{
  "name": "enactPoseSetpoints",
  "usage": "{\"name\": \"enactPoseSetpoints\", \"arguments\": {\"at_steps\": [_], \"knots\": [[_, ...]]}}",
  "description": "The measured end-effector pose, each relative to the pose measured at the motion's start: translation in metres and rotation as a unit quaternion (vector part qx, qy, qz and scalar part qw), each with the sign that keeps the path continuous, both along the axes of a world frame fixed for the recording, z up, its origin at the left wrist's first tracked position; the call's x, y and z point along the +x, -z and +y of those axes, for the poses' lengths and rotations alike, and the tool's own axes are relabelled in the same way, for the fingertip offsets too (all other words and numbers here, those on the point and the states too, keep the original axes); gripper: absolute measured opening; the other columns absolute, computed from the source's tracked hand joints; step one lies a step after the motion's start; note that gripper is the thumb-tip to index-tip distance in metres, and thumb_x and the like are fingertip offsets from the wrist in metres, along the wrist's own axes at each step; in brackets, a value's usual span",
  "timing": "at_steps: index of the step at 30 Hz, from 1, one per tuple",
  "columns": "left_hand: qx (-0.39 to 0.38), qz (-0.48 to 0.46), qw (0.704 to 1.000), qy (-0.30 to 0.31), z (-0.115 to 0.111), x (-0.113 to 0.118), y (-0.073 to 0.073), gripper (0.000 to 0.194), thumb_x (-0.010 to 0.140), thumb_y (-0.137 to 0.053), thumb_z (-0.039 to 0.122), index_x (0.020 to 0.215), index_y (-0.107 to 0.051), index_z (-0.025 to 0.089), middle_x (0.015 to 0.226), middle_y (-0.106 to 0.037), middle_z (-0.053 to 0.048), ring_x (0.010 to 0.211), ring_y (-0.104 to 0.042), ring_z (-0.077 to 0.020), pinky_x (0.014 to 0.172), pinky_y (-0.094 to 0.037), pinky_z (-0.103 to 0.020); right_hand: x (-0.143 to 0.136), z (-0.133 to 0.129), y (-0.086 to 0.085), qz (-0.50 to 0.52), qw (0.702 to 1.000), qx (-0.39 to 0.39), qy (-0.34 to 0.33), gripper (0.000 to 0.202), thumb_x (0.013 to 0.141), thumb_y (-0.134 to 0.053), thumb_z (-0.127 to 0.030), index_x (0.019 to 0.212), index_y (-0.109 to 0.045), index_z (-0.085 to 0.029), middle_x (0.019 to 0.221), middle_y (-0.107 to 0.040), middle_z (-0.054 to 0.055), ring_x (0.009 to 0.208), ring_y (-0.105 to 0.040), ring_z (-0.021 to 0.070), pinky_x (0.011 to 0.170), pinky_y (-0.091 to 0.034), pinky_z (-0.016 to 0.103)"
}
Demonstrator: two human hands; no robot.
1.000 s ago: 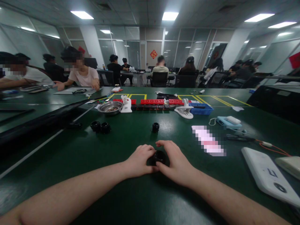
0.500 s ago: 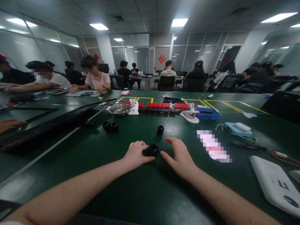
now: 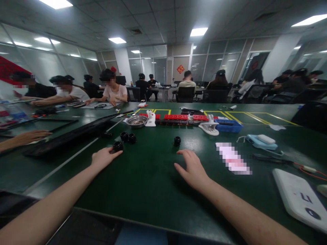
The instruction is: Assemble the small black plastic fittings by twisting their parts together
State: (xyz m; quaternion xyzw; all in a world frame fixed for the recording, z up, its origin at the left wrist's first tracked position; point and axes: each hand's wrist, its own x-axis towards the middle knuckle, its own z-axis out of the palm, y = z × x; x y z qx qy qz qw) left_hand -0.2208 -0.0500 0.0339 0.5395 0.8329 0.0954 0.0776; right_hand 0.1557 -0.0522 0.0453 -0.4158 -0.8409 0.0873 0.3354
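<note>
My left hand [image 3: 105,158] is out to the left over the green table, thumb and fingers closed on a small round black part [image 3: 118,146] with a hole in its top. Just beyond it stand a pair of similar black parts [image 3: 128,137], side by side. My right hand [image 3: 191,168] hovers near the middle with fingers apart and nothing between them. Past its fingertips, a single black part [image 3: 177,141] stands on the table.
Along the back lie a metal bowl [image 3: 137,122] of small pieces, white clamps [image 3: 209,126], a red strip [image 3: 176,117] and a blue tray [image 3: 228,125]. At right are a phone-like pink item [image 3: 233,158] and a white device [image 3: 301,197]. A co-worker's hand [image 3: 30,137] rests at left.
My left hand has carried the black part from the middle to the left, beside the pair. My right hand has stayed nearly in place. The view has shifted slightly.
</note>
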Motion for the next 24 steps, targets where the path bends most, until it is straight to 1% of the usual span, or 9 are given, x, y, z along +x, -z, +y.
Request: {"name": "enactPoseSetpoints", "arguments": {"at_steps": [5,9,13,15,16,18,19,21,24], "knots": [[0.009,-0.014,1.000,-0.014,0.014,-0.007,0.001,0.072,0.065,-0.035,0.072,0.106,-0.056,0.016,0.099,-0.063,-0.011,0.094,-0.055,-0.0330,0.073,-0.039,-0.038,-0.001,0.006,0.008,0.012,1.000,-0.011,0.007,0.028,0.076,-0.052,-0.025,0.103,-0.049,-0.018,0.103,-0.054,0.009,0.098,-0.049,0.0241,0.085,-0.041,0.043],[0.003,-0.015,1.000,0.004,0.016,-0.011,0.002,0.078,0.062,-0.039,0.072,0.114,-0.050,0.015,0.105,-0.059,-0.012,0.100,-0.052,-0.0340,0.074,-0.040,-0.038,0.000,0.010,0.012,0.015,0.999,-0.040,0.019,0.029,0.077,-0.051,-0.026,0.104,-0.048,-0.016,0.104,-0.053,0.009,0.099,-0.049,0.0229,0.086,-0.040,0.040],[0.023,-0.041,0.999,0.001,-0.001,-0.010,0.000,0.084,0.063,-0.041,0.071,0.122,-0.037,0.012,0.109,-0.054,-0.017,0.096,-0.053,-0.0336,0.070,-0.042,-0.038,0.001,0.020,0.009,0.005,0.998,-0.044,0.045,0.032,0.077,-0.051,-0.027,0.107,-0.047,-0.015,0.107,-0.053,0.009,0.100,-0.049,0.0219,0.087,-0.040,0.038],[0.038,-0.081,0.996,0.003,-0.016,0.000,-0.001,0.077,0.071,-0.031,0.069,0.121,-0.035,0.010,0.099,-0.056,-0.015,0.084,-0.057,-0.0291,0.062,-0.044,-0.035,-0.001,0.034,0.006,-0.003,0.997,-0.035,0.066,0.033,0.077,-0.051,-0.027,0.108,-0.047,-0.015,0.107,-0.053,0.009,0.101,-0.048,0.0215,0.088,-0.039,0.037],[0.047,-0.076,0.996,0.010,-0.025,0.009,-0.002,0.072,0.072,-0.031,0.068,0.116,-0.038,0.011,0.094,-0.056,-0.013,0.079,-0.057,-0.0274,0.060,-0.044,-0.034,-0.003,0.044,0.004,-0.004,0.997,-0.032,0.077,0.033,0.077,-0.050,-0.026,0.108,-0.048,-0.014,0.108,-0.053,0.009,0.102,-0.048,0.0218,0.089,-0.038,0.037],[0.039,-0.059,0.993,0.091,-0.040,0.032,-0.004,0.058,0.074,-0.034,0.065,0.101,-0.048,0.016,0.082,-0.056,-0.007,0.073,-0.056,-0.0240,0.061,-0.042,-0.032,-0.010,0.068,0.001,-0.005,0.995,-0.030,0.100,0.034,0.078,-0.049,-0.026,0.109,-0.047,-0.012,0.109,-0.053,0.012,0.103,-0.047,0.0233,0.089,-0.037,0.038],[0.022,-0.057,0.985,0.164,-0.046,0.046,-0.005,0.049,0.075,-0.036,0.061,0.093,-0.052,0.018,0.076,-0.055,-0.004,0.071,-0.055,-0.0221,0.061,-0.041,-0.030,-0.015,0.081,0.001,-0.007,0.994,-0.029,0.109,0.036,0.078,-0.048,-0.026,0.111,-0.046,-0.011,0.111,-0.051,0.013,0.106,-0.045,0.0245,0.090,-0.035,0.039],[-0.012,-0.061,0.959,0.275,-0.053,0.073,-0.008,0.038,0.078,-0.038,0.055,0.079,-0.055,0.021,0.071,-0.054,0.000,0.067,-0.053,-0.0186,0.061,-0.039,-0.028,-0.024,0.105,0.002,-0.015,0.993,-0.033,0.113,0.037,0.080,-0.046,-0.027,0.113,-0.045,-0.011,0.115,-0.050,0.015,0.109,-0.043,0.0254,0.091,-0.033,0.040],[-0.028,-0.071,0.942,0.327,-0.049,0.105,-0.014,0.035,0.080,-0.039,0.050,0.078,-0.057,0.020,0.071,-0.053,0.000,0.066,-0.051,-0.0170,0.058,-0.037,-0.026,-0.031,0.124,0.009,-0.039,0.994,-0.056,0.089,0.028,0.082,-0.045,-0.029,0.103,-0.053,-0.013,0.102,-0.058,0.013,0.097,-0.052,0.0236,0.082,-0.039,0.036]]}}
